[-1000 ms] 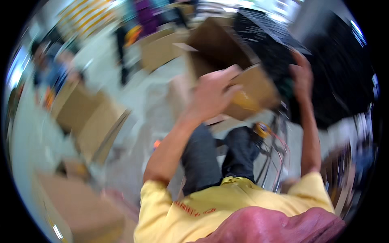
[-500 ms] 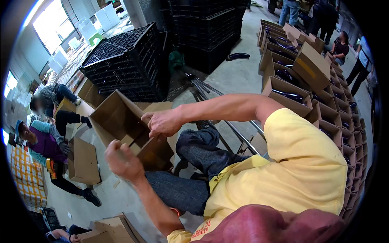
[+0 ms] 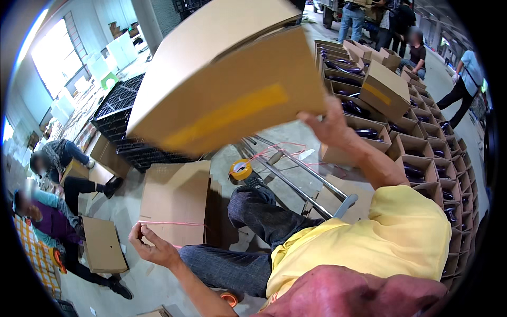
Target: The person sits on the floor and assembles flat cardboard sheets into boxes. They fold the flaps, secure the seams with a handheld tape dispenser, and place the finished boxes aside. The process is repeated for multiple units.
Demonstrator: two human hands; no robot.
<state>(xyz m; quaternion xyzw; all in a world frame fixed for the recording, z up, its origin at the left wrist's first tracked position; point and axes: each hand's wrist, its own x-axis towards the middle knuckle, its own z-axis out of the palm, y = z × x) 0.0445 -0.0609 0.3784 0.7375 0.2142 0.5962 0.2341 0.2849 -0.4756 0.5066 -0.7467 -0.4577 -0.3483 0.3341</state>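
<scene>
A large cardboard box [image 3: 232, 103] with a yellow tape strip is up in the air before me, tilted and blurred by motion. At its right corner my right hand [image 3: 334, 126] grips the edge, some fingers hidden behind the cardboard. Lower left, my left hand [image 3: 157, 247] pinches a pink string [image 3: 177, 223] between thumb and fingers. That string stretches rightward over a flat cardboard piece [image 3: 171, 193] beside my knee. A roll of yellow tape [image 3: 241, 169] sits near my foot, with more pink string trailing past it.
Metal tubes [image 3: 296, 177] lie beyond my knee. On the right stand rows of open boxes of eggplants [image 3: 369, 133], one closed box [image 3: 384, 91] on top. Black crates [image 3: 119, 111] are stacked at the left. Co-workers sit at the left near another box [image 3: 104, 244]; several people are at the far right.
The box has risen from between my knees and swung away, up and to the right, with my right hand. My left hand has lowered slightly; pink string now shows in it.
</scene>
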